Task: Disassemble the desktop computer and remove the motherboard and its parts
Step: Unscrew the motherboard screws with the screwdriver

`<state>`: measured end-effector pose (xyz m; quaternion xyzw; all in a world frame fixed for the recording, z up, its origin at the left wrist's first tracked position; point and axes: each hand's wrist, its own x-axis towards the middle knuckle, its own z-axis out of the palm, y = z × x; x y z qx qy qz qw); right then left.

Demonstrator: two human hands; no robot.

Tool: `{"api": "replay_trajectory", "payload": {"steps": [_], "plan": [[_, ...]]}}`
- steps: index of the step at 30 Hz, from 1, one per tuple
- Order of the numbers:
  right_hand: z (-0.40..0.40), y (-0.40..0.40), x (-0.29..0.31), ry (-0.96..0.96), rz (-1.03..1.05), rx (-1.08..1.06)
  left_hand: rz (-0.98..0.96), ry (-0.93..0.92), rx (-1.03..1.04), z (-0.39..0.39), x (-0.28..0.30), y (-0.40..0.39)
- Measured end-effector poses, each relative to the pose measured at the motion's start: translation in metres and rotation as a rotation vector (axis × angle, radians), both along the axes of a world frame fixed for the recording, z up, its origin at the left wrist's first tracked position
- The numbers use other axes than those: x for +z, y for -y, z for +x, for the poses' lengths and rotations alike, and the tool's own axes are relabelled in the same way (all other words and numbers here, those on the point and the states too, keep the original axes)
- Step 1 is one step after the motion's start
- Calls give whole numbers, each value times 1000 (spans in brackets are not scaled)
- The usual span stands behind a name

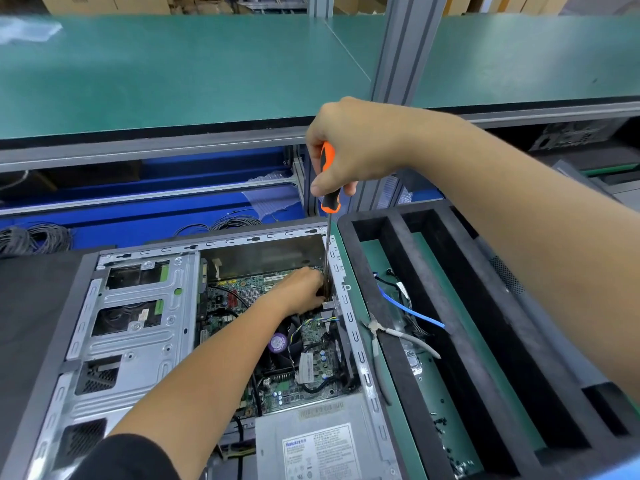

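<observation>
Desktop computer case point(145, 327), left on the counter point(34, 292): side panel off, drive cage and power supply point(322, 441) in place. Motherboard point(311, 362) inside, still cabled, apparently not yet freed; most of the work seems left. Left hand point(301, 289): curled at the screwdriver shaft near the board's far right corner; grip unclear. Right hand point(349, 147): wrapped around the orange-and-black screwdriver point(327, 188), held upright. Foam tray point(398, 341), right: pliers point(377, 332), cables, loose screws.
</observation>
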<state>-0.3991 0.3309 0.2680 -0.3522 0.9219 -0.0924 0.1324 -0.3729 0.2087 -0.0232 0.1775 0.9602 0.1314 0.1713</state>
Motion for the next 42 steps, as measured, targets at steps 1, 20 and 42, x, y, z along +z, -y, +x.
{"api": "replay_trajectory", "payload": {"steps": [1,20,42], "plan": [[0,0,0,9,-4,1,-7,-2,-4,0,0,0],[16,38,10,39,256,-24,480,-31,201,25,84,30],[19,9,9,-119,94,-170,1241,-176,524,40,159,-29]]}}
